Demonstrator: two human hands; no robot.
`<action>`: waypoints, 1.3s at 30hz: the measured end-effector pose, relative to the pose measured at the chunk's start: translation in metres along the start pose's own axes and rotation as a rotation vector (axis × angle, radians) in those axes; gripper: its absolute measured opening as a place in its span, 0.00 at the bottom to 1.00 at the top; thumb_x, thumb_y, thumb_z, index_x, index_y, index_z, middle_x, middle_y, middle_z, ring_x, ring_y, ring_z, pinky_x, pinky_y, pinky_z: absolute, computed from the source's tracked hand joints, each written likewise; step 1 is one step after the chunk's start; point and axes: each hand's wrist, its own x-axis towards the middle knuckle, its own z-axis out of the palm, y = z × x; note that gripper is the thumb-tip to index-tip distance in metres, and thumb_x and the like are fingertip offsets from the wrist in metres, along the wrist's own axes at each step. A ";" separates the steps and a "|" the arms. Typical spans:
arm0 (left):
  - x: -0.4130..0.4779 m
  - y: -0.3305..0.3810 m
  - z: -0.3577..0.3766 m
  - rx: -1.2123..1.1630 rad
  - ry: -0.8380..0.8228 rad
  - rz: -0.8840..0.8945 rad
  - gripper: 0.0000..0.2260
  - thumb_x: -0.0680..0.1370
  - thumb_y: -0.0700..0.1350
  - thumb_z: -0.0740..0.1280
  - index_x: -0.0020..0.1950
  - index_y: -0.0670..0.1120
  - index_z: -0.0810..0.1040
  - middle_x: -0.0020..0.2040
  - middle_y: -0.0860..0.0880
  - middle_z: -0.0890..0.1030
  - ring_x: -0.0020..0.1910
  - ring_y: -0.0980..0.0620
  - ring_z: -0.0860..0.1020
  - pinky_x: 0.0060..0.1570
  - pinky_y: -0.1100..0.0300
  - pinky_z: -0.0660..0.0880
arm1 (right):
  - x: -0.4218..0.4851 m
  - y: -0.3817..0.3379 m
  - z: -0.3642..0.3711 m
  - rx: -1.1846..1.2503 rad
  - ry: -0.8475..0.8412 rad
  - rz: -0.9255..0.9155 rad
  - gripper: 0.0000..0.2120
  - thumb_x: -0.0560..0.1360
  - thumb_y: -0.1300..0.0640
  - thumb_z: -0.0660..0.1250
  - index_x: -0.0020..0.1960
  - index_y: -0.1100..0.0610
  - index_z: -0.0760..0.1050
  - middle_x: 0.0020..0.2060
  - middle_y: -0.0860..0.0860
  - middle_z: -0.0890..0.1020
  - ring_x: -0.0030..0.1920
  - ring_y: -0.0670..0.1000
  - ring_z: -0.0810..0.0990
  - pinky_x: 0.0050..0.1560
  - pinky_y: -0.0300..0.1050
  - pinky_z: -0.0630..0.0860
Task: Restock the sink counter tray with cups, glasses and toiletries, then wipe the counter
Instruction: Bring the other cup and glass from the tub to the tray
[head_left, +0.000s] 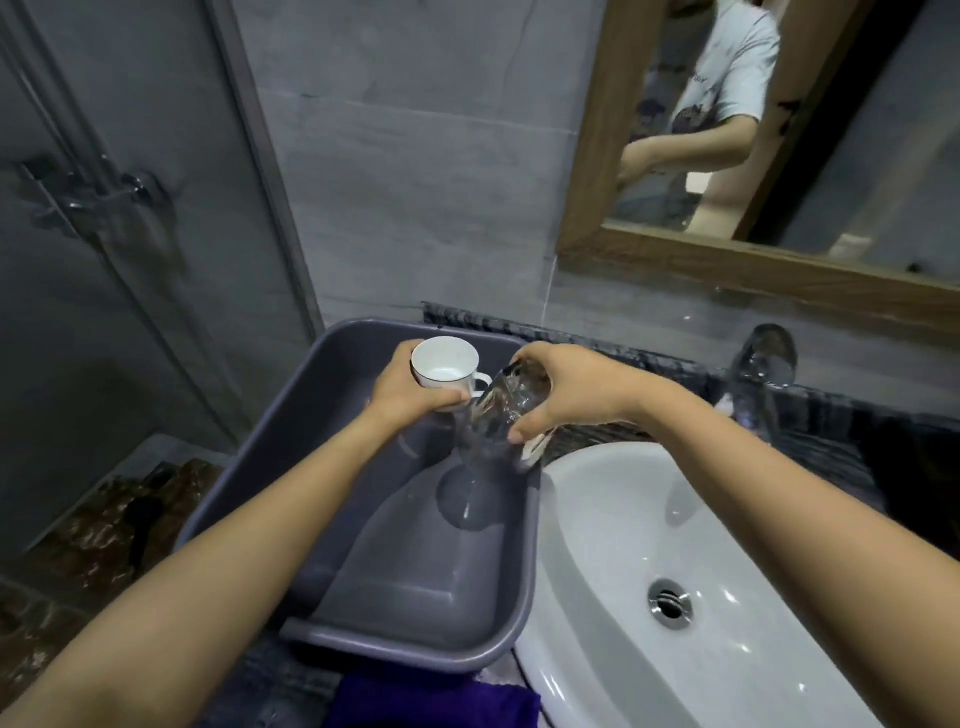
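A grey plastic tub stands on the counter left of the sink. Above its far end my left hand grips a white cup with a thin dark rim line and a handle pointing right. My right hand holds a clear stemmed glass by its bowl, tilted, with the foot hanging low inside the tub. The cup and the glass nearly touch. A pale object shows under my right fingers; what it is I cannot tell.
The white sink basin with a metal drain lies to the right. Another clear glass stands on the dark counter at back right. A purple cloth lies at the near edge. A wood-framed mirror hangs above.
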 end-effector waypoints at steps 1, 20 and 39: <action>-0.001 0.012 0.005 -0.009 -0.011 0.025 0.38 0.51 0.54 0.76 0.59 0.52 0.69 0.55 0.53 0.77 0.55 0.52 0.75 0.55 0.57 0.73 | -0.009 0.004 -0.011 0.001 0.026 0.010 0.37 0.62 0.48 0.78 0.66 0.56 0.67 0.57 0.49 0.76 0.55 0.50 0.75 0.56 0.43 0.73; -0.071 0.181 0.193 -0.183 -0.353 0.240 0.31 0.60 0.44 0.80 0.59 0.53 0.69 0.54 0.55 0.76 0.53 0.56 0.75 0.43 0.65 0.72 | -0.225 0.174 -0.135 0.025 0.247 0.371 0.40 0.65 0.47 0.76 0.71 0.52 0.62 0.69 0.48 0.68 0.64 0.47 0.68 0.59 0.39 0.63; -0.114 0.211 0.380 -0.134 -0.408 0.143 0.34 0.56 0.50 0.77 0.59 0.53 0.69 0.54 0.54 0.76 0.54 0.52 0.75 0.52 0.57 0.73 | -0.264 0.406 -0.146 0.109 0.404 0.724 0.45 0.64 0.50 0.77 0.73 0.62 0.60 0.70 0.57 0.69 0.69 0.57 0.68 0.62 0.46 0.69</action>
